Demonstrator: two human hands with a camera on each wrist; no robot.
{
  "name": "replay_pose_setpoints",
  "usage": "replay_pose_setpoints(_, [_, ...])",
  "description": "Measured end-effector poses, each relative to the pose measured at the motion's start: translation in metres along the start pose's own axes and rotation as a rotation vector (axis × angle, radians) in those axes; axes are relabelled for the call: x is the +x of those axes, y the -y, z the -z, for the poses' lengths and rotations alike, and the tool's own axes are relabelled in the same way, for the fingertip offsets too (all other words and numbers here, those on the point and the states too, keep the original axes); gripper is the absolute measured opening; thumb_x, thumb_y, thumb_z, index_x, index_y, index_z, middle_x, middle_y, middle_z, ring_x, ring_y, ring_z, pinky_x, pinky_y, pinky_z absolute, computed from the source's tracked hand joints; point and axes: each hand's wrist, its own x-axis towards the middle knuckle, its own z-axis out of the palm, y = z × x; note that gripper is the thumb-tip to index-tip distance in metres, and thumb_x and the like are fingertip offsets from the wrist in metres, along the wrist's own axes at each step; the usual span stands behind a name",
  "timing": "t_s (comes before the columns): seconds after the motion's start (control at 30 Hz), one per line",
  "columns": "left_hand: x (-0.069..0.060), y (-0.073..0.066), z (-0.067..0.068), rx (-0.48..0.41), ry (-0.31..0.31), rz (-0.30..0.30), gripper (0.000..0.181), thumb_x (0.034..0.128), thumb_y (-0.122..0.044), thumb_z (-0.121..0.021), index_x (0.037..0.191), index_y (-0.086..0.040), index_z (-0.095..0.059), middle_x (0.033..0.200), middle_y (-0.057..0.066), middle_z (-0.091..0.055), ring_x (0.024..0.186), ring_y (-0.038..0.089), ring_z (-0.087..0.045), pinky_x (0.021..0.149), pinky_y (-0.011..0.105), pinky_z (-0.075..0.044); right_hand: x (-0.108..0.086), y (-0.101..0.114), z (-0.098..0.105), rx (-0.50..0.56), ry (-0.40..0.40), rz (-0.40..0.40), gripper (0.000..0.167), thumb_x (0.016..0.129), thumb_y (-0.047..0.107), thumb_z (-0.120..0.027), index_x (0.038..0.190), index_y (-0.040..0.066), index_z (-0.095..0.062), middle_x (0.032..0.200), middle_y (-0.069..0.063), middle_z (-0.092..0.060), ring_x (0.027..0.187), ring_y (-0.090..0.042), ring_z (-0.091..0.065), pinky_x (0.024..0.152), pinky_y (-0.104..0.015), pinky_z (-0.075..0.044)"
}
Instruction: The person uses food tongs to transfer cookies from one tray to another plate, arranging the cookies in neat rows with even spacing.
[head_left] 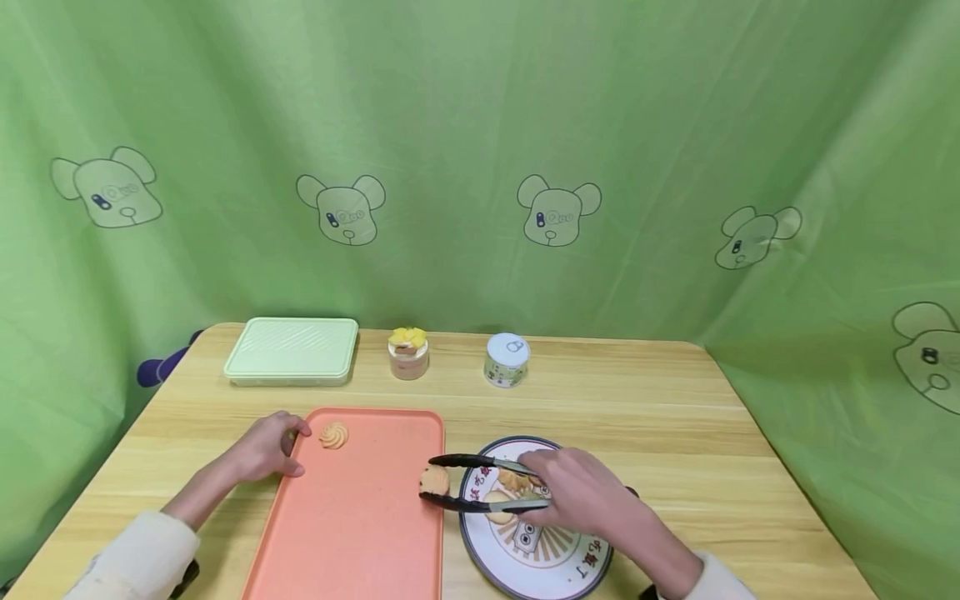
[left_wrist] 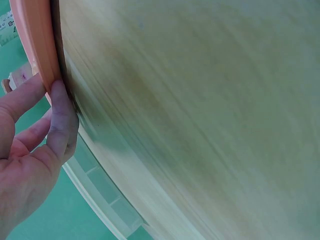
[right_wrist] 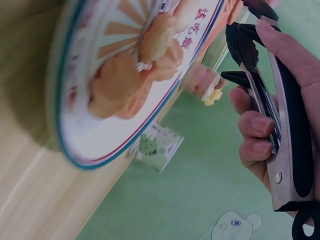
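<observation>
My left hand [head_left: 264,448] pinches the left rim of the pink tray [head_left: 352,517]; in the left wrist view the fingers and thumb [left_wrist: 59,115] lie on either side of that rim. A swirled cookie [head_left: 333,435] lies in the tray's far left corner. With my right hand [head_left: 573,492] I grip a pair of tongs [right_wrist: 287,125]. Their black tips stand on either side of a round dotted cookie [head_left: 434,481] at the tray's right rim. Several cookies [right_wrist: 155,55] rest on the round patterned plate [head_left: 555,575], partly hidden under the tongs and hand.
Along the back of the wooden table [head_left: 637,400] stand a pale green lidded box [head_left: 292,350], a small dessert cup [head_left: 408,358] with yellow topping and a white-lidded can [head_left: 507,360]. A green curtain [head_left: 450,283] with bear drawings hangs behind and to the sides.
</observation>
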Motion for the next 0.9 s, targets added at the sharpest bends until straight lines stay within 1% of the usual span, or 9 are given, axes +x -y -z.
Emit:
replay_pose_setpoints(0.17, [0.0,-0.001,0.001,0.009,-0.004,-0.007,0.049,0.0628,0.001,-0.083,0.106,0.006,-0.06,0.093,0.013,-0.054,0.072,0.017,-0.054,0.059,0.026,-0.046,-0.019,-0.009,0.003,-0.009,-0.023,-0.007,0.06,0.068,0.048,-0.079,0.11,0.008,-0.065,0.09,-0.001,-0.07,0.065,-0.007,-0.058,0.061,-0.028,-0.052])
replay_pose_setpoints(0.23, [-0.001,-0.001,0.001,0.019,-0.002,-0.016,0.049,0.0628,0.0,-0.083,0.106,0.006,-0.06,0.093,0.014,-0.054,0.073,0.017,-0.053,0.059,0.026,-0.046,-0.027,-0.012,0.004,-0.003,-0.014,-0.019,0.062,0.068,0.048,-0.079,0.112,0.007,-0.065,0.091,-0.002,-0.071,0.066,-0.008,-0.06,0.061,-0.028,-0.053])
replay_pose_setpoints(0.3, [-0.001,-0.001,0.001,0.02,-0.002,-0.009,0.049,0.0627,0.0,-0.083,0.106,0.005,-0.06,0.094,0.013,-0.054,0.073,0.017,-0.053,0.06,0.026,-0.046,-0.033,-0.015,0.004,0.004,0.002,-0.034,0.063,0.068,0.048,-0.079,0.113,0.006,-0.064,0.094,-0.004,-0.071,0.069,-0.011,-0.063,0.063,-0.03,-0.054])
replay_pose_setpoints(0.43, [-0.001,0.0,0.001,0.022,0.002,-0.015,0.049,0.0629,0.0,-0.083,0.106,0.006,-0.06,0.095,0.014,-0.055,0.073,0.016,-0.054,0.06,0.026,-0.046,-0.047,-0.019,0.005,0.017,0.01,-0.061,0.059,0.067,0.048,-0.08,0.107,0.007,-0.065,0.095,-0.003,-0.071,0.072,-0.013,-0.065,0.063,-0.03,-0.053])
replay_pose_setpoints(0.57, [-0.002,0.0,0.001,0.02,0.002,-0.019,0.049,0.063,-0.001,-0.083,0.106,0.006,-0.06,0.095,0.015,-0.055,0.073,0.017,-0.054,0.06,0.026,-0.046,-0.059,-0.023,0.006,0.019,-0.008,-0.066,0.059,0.066,0.049,-0.08,0.106,0.008,-0.065,0.095,-0.001,-0.071,0.074,-0.013,-0.066,0.064,-0.031,-0.054])
replay_pose_setpoints(0.67, [-0.002,0.0,0.001,0.013,-0.002,-0.002,0.049,0.0629,-0.001,-0.083,0.105,0.005,-0.06,0.095,0.015,-0.055,0.073,0.018,-0.054,0.06,0.026,-0.046,-0.068,-0.025,0.008,0.021,0.011,-0.094,0.065,0.066,0.054,-0.078,0.108,0.006,-0.066,0.099,-0.005,-0.072,0.08,-0.018,-0.068,0.069,-0.035,-0.055])
replay_pose_setpoints(0.77, [-0.002,0.0,0.001,0.02,-0.002,-0.009,0.049,0.063,-0.001,-0.083,0.105,0.005,-0.06,0.095,0.015,-0.055,0.074,0.018,-0.054,0.06,0.026,-0.046,-0.075,-0.028,0.01,0.029,0.046,-0.134,0.069,0.066,0.057,-0.077,0.11,0.005,-0.066,0.103,-0.008,-0.072,0.085,-0.021,-0.069,0.072,-0.037,-0.056])
replay_pose_setpoints(0.83, [-0.001,0.0,0.001,0.022,-0.001,-0.016,0.049,0.0631,-0.002,-0.084,0.105,0.005,-0.06,0.094,0.014,-0.055,0.074,0.018,-0.054,0.06,0.026,-0.046,-0.08,-0.029,0.011,0.043,0.067,-0.155,0.067,0.066,0.054,-0.078,0.111,0.006,-0.066,0.103,-0.007,-0.072,0.084,-0.019,-0.069,0.071,-0.036,-0.056])
replay_pose_setpoints(0.9, [-0.001,-0.001,0.002,0.023,0.001,-0.024,0.049,0.0631,-0.002,-0.084,0.105,0.005,-0.06,0.094,0.014,-0.055,0.073,0.018,-0.054,0.06,0.026,-0.045,-0.085,-0.031,0.012,0.066,0.113,-0.19,0.064,0.065,0.049,-0.079,0.112,0.008,-0.066,0.102,-0.003,-0.072,0.081,-0.011,-0.066,0.069,-0.033,-0.055])
